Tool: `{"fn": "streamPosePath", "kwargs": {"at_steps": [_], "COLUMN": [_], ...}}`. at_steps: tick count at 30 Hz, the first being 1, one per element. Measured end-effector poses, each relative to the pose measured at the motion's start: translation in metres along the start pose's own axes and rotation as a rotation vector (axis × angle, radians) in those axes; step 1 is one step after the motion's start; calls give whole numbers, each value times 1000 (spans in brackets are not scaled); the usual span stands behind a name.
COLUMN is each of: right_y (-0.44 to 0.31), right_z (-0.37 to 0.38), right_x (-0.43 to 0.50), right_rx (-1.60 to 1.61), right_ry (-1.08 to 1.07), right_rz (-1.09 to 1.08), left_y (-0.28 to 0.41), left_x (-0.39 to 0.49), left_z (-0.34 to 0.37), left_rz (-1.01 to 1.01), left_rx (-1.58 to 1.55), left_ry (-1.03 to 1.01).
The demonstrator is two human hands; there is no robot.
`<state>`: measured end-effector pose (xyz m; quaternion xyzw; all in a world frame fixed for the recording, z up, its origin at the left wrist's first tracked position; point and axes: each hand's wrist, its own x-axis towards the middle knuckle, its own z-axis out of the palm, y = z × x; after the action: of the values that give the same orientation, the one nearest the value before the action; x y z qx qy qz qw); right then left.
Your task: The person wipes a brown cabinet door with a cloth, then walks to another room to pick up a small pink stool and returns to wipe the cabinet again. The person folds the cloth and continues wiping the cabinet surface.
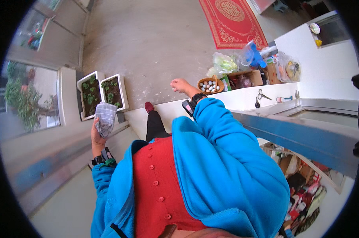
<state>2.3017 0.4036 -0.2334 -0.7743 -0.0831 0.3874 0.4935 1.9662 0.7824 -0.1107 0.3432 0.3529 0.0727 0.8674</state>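
Observation:
A folded grey checked cloth point(105, 118) is gripped in my left hand point(97, 136), held up near two white foam planter boxes. Part of the left fingers is hidden behind the cloth. My right hand point(182, 86) reaches out over the grey floor point(138, 53) with nothing seen in it; its fingers are loosely curled and partly apart. To its right stands a wicker basket point(204, 91) with several white and brown eggs. The nearer foam planter point(123, 89) and the farther one point(79, 86) contain soil and small green plants.
Cardboard boxes point(258, 78) and plastic bags with leafy vegetables point(225, 64) line the right wall. Scissors point(263, 95) hang beyond a blue-and-white door point(301, 131). A red patterned rug point(236, 32) lies ahead. At left are a window point(31, 95) and a door point(63, 32).

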Motion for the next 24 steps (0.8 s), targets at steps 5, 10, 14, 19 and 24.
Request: {"fn": "streamPosePath", "kwargs": {"at_steps": [5, 10, 14, 19, 24], "right_y": [-34, -74, -80, -60, -110], "right_z": [-40, -91, -143, -246, -351], "right_x": [97, 165, 219, 314, 463], "right_rx": [23, 131, 142, 113, -20], "right_ry": [160, 201, 230, 300, 397], "right_rz": [166, 131, 134, 344, 291], "left_y": [81, 158, 188, 198, 241], "left_x": [138, 268, 383, 530, 615], "left_z": [9, 61, 102, 125, 144], "left_rz": [-137, -239, -213, -241, -152], "left_rx": [29, 213, 577, 915, 1656], "left_ry": [81, 23, 90, 23, 46]}}
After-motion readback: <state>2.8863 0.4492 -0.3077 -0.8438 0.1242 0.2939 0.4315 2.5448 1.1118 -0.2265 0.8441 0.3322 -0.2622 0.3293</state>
